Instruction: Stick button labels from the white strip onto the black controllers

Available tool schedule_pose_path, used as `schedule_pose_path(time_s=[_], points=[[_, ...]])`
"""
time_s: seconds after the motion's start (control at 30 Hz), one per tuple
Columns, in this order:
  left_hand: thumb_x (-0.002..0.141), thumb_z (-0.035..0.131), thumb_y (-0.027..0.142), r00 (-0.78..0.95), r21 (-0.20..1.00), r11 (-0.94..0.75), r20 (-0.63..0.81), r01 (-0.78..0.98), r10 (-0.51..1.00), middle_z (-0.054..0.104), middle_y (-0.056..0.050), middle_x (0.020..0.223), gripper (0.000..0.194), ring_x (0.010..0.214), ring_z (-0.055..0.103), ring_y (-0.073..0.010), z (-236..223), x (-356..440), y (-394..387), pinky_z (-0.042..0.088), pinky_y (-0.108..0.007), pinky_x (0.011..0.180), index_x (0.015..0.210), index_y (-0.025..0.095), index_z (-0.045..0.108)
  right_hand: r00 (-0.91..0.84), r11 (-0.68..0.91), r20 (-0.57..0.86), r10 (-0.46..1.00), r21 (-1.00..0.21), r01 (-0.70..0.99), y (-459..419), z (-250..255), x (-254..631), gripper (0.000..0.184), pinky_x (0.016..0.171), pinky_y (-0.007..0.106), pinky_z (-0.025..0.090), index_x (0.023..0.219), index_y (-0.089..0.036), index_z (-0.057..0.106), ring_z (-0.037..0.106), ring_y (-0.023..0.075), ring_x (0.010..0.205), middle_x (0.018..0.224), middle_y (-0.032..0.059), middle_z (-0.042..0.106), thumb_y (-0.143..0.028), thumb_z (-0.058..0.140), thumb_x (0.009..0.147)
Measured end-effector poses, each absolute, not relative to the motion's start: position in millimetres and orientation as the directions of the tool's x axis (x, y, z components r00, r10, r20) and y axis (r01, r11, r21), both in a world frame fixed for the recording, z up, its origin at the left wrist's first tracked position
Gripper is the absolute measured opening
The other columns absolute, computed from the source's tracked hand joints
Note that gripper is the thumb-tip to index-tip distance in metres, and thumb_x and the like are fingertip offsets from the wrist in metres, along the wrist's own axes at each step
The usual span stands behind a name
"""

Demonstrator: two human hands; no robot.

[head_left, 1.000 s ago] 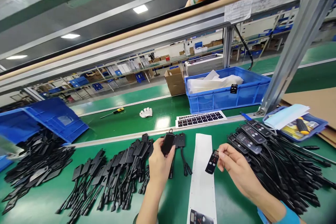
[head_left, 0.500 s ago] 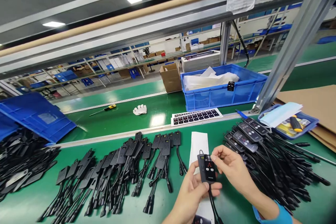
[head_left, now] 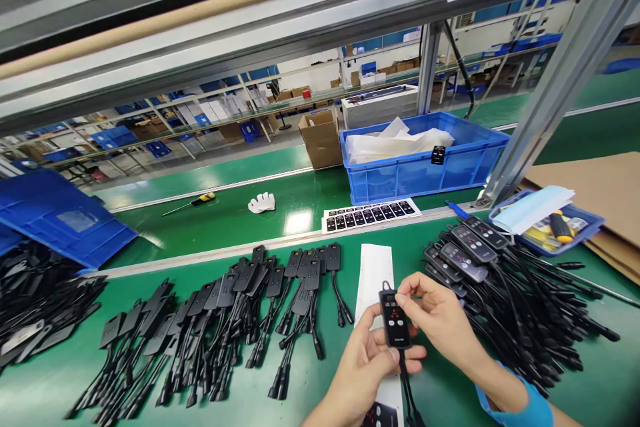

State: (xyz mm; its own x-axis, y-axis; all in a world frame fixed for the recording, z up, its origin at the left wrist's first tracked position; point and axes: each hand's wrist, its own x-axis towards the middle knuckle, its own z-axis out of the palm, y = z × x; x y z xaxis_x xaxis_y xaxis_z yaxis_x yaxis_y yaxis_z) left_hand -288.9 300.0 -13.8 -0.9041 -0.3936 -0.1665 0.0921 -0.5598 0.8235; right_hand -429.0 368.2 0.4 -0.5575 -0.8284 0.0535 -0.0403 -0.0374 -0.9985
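Note:
My left hand [head_left: 361, 365] grips the lower part of a small black controller [head_left: 395, 319] with buttons and a red mark on its face; its cable hangs down below. My right hand [head_left: 440, 320] pinches the controller's upper right edge with thumb and fingertips. Both hands hover over a white backing strip [head_left: 374, 265] lying on the green bench. A row of black controllers without face labels [head_left: 240, 307] lies to the left. A heap of labelled controllers with cables [head_left: 500, 280] lies to the right.
A sheet of black face stickers [head_left: 370, 215] lies by the belt's rail. Behind it stand a blue crate [head_left: 425, 170] with white bags, a cardboard box [head_left: 321, 140], a white glove [head_left: 263, 202] and a screwdriver [head_left: 197, 201]. A blue tray [head_left: 547, 227] sits at right, a tipped blue bin [head_left: 60, 220] at left.
My left hand carried the controller from the row toward me. My right hand brought the black face sticker onto it; the two hands now meet on the controller.

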Motion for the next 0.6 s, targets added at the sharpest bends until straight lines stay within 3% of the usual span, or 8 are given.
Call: schedule_pose_path(time_s=[0.13,0.6], points=[[0.078,0.07,0.032,-0.899,0.838,-0.541,-0.181,0.072,-0.4,0.067,-0.014,0.106,0.052,0.094,0.067,-0.0276,-9.2,-289.0,301.2,0.053,-0.037,0.08,0.122,0.019,0.045,-0.567,-0.029,0.052,-0.822,-0.998,-0.05,369.2,2.0,-428.1,0.022,0.042,0.019,0.044,0.075,-0.018,0.053,0.047,0.0104,0.052,0.064,-0.0025,0.05,-0.038,0.061,0.08],[0.077,0.072,0.039,-0.894,0.863,-0.504,-0.19,0.045,-0.406,0.066,-0.011,0.103,0.058,0.094,0.067,-0.026,-9.2,-290.6,302.8,0.052,-0.036,0.08,0.123,0.02,0.042,-0.607,-0.009,0.083,-0.79,-0.992,-0.125,366.4,8.6,-426.4,0.016,0.043,0.021,0.043,0.07,-0.019,0.054,0.047,0.0111,0.05,0.057,-0.0034,0.05,-0.033,0.059,0.076]])
